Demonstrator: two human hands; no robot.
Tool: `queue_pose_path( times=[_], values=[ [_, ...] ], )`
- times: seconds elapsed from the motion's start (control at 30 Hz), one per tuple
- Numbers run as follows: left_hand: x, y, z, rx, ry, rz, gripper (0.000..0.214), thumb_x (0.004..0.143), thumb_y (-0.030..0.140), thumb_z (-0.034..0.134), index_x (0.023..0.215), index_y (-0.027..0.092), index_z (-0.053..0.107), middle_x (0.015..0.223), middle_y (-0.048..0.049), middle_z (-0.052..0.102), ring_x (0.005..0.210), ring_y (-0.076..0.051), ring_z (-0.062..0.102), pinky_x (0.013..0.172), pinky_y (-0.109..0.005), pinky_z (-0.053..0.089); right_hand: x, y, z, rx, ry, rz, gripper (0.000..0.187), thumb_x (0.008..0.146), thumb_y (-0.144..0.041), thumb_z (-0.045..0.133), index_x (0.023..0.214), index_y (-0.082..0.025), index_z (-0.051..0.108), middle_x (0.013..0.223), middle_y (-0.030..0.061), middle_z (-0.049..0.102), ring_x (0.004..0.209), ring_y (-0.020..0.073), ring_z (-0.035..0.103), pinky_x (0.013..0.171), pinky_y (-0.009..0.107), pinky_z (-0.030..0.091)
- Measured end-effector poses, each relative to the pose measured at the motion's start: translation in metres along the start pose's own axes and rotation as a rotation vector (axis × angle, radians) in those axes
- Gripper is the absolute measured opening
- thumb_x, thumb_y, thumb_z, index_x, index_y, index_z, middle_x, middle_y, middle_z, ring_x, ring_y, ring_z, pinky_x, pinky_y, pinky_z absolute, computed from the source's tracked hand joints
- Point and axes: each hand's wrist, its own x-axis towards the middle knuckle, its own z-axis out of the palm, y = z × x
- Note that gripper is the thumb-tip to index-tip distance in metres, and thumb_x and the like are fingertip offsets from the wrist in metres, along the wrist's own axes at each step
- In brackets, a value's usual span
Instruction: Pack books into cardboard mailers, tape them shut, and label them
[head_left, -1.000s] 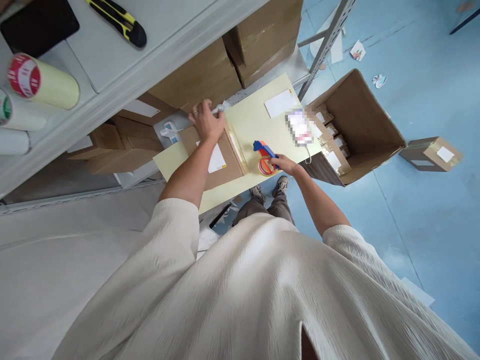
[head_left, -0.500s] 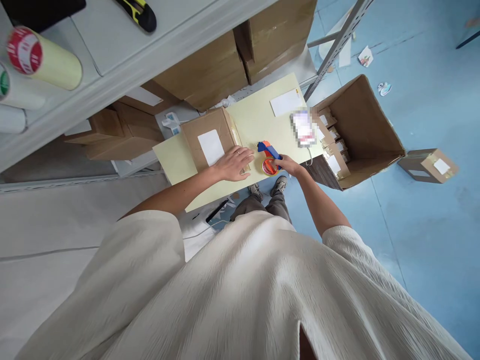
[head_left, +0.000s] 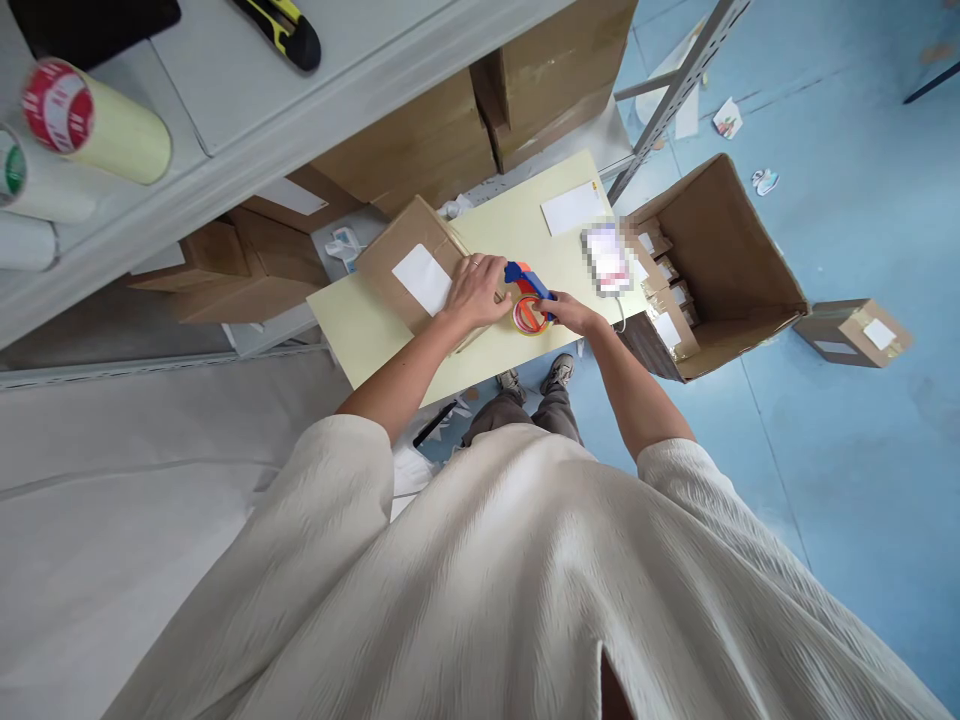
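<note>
On the pale yellow board (head_left: 390, 335) sits a cardboard box (head_left: 382, 270) with a white label (head_left: 424, 280), turned at an angle and seemingly tipped. My left hand (head_left: 477, 292) grips the box's right end, fingers bent over its edge and thumb apart toward me; the fingertips are partly hidden. In my right hand (head_left: 571, 314) is a blue and orange tape dispenser (head_left: 534, 285), its toothed end pointing at the box close to my left fingers. A roll of tape (head_left: 529, 315) is mounted on it.
A large open carton (head_left: 750, 250) with smaller boxes stands right of the board, a taped box (head_left: 855, 332) beyond it. A white sheet (head_left: 572, 207) and a blurred-out device (head_left: 607, 257) lie on the board. The shelf overhead carries tape rolls (head_left: 112, 125) and a cutter (head_left: 289, 35).
The box has turned and tipped, its far edge higher in view. My left hand has gone from lying on its end to gripping it. The tape dispenser has shifted slightly left toward the box.
</note>
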Motion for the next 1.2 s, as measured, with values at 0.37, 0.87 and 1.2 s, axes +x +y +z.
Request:
queue_pose_path(
  times=[0.37,0.87,1.2],
  values=[
    [0.078,-0.047,-0.027,0.087,-0.093,-0.145,0.085,0.102,0.079,0.065,0.176,0.038,0.053,0.186,-0.0097,0.058,0.183,-0.048,0.025,0.138,-0.080,0.020,-0.017,0.013,-0.011,0.056,0.071,-0.005,0.045,0.074,-0.049,0.098,0.098,-0.023,0.070,0.080,0.0003,0.062,0.075,0.0179,0.053,0.070,0.032,0.043],
    [-0.023,-0.008,-0.003,0.049,-0.146,0.148,0.130,0.096,0.080,0.079,0.197,0.028,0.018,0.205,-0.0163,0.015,0.190,-0.048,0.005,0.151,-0.076,-0.002,-0.007,0.020,-0.014,0.036,0.052,0.020,0.051,0.071,-0.052,0.097,0.104,-0.021,0.074,0.083,0.0008,0.067,0.080,0.0185,0.055,0.069,0.030,0.042],
    [0.039,-0.023,0.008,-0.086,0.199,-0.220,0.109,0.107,0.074,0.061,0.195,0.020,0.027,0.204,-0.0134,0.023,0.192,-0.040,-0.005,0.153,-0.073,-0.006,-0.021,0.040,-0.020,0.060,0.028,0.048,0.047,0.068,-0.050,0.098,0.095,-0.023,0.071,0.082,0.0013,0.066,0.076,0.0186,0.055,0.067,0.031,0.042]
  ],
)
